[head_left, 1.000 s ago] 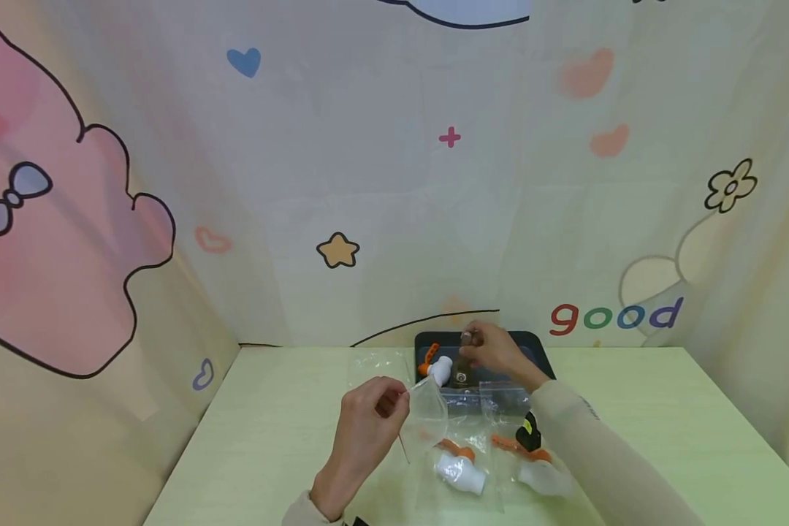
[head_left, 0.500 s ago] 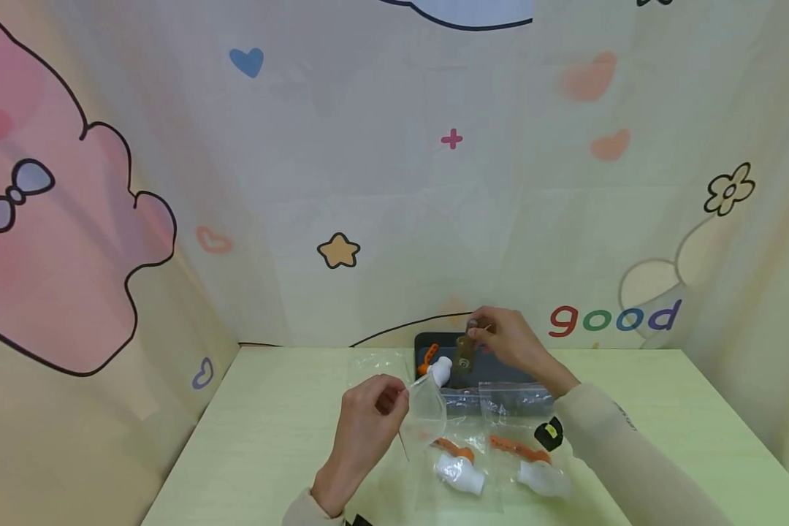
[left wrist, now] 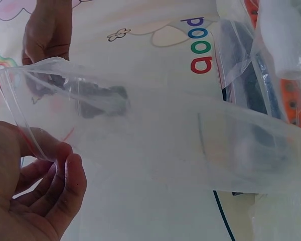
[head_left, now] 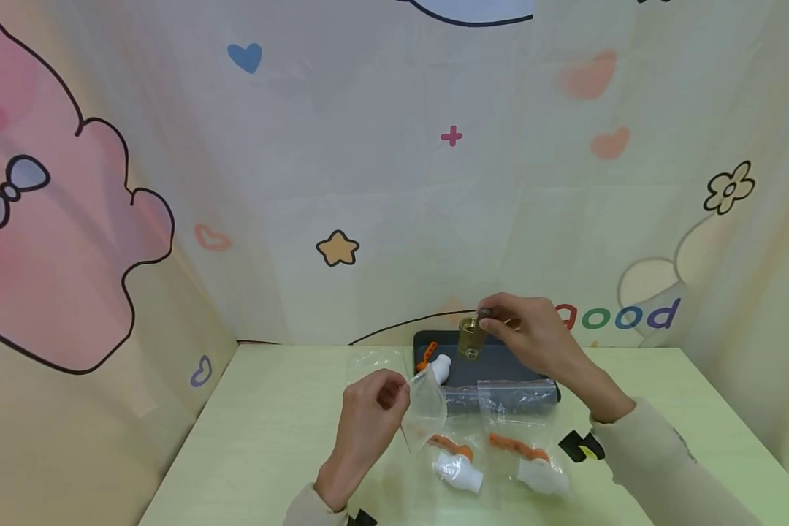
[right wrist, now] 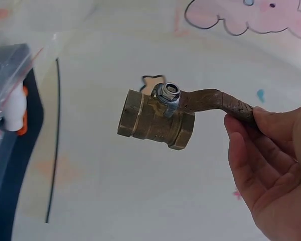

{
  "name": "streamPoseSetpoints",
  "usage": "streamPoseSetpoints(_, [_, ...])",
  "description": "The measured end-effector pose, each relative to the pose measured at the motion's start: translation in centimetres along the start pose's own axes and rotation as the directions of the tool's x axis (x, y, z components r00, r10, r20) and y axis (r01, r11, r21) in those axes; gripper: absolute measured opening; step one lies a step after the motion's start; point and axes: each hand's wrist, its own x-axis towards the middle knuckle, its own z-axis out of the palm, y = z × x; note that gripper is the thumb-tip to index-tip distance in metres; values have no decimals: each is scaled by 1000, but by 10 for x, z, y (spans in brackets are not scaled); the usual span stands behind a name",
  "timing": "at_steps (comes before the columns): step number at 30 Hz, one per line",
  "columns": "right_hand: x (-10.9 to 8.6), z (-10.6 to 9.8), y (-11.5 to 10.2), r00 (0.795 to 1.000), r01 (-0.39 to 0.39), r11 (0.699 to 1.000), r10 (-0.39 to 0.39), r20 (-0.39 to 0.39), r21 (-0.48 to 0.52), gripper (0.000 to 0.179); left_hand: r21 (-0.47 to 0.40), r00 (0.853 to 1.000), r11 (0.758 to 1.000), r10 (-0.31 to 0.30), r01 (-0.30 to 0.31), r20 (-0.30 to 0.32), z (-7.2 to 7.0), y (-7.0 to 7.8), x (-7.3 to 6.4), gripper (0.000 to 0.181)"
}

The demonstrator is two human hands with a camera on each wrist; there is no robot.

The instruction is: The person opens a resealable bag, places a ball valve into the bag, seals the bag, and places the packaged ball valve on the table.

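Note:
My right hand (head_left: 532, 332) pinches the lever handle of a brass ball valve (right wrist: 158, 120) between thumb and fingers. The valve hangs over the dark tray (head_left: 493, 372), its threaded body turned away from the hand. My left hand (head_left: 371, 405) pinches the red-edged top of a clear zip bag (left wrist: 155, 145), which spreads out to the right of the fingers. Through that bag, the left wrist view shows the blurred dark valve. A white plastic valve with an orange lever (head_left: 441, 369) lies in the tray's left end.
Two more white valves lie in clear bags in front of the tray: a left bagged valve (head_left: 459, 471) and a right bagged valve (head_left: 542, 476). Another flat clear bag (head_left: 376, 359) lies left of the tray. A printed curtain (head_left: 394, 183) rises behind the table.
My right hand has lifted the brass valve from the tray and brought it up and to the right, turning its open end upward. The left hand has stayed nearly still with the bag.

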Motion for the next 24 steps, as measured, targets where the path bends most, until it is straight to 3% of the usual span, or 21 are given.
streamPoseSetpoints(6, [-14, -17, -26, 989, 120, 993, -120, -88, -11, 19, 2, 1000, 1000, -5, 5, -21, 2, 1, 1, 10])
streamPoseSetpoints(13, [-29, -27, -48, 947, 269, 963, -260, -188, 21, 29, -14, 1000, 1000, -14, 14, -19, 6, 4, 2, 7])
streamPoseSetpoints(18, [-39, -29, -61, 930, 313, 948, -295, -218, 51, 36, -24, 1000, 1000, -21, 20, -13, 10, 10, 3, 6])
streamPoseSetpoints(24, [-48, -24, -70, 925, 330, 940, -304, -226, 84, 40, -40, 999, 999, -30, 29, -22, 15, 17, 5, 8])
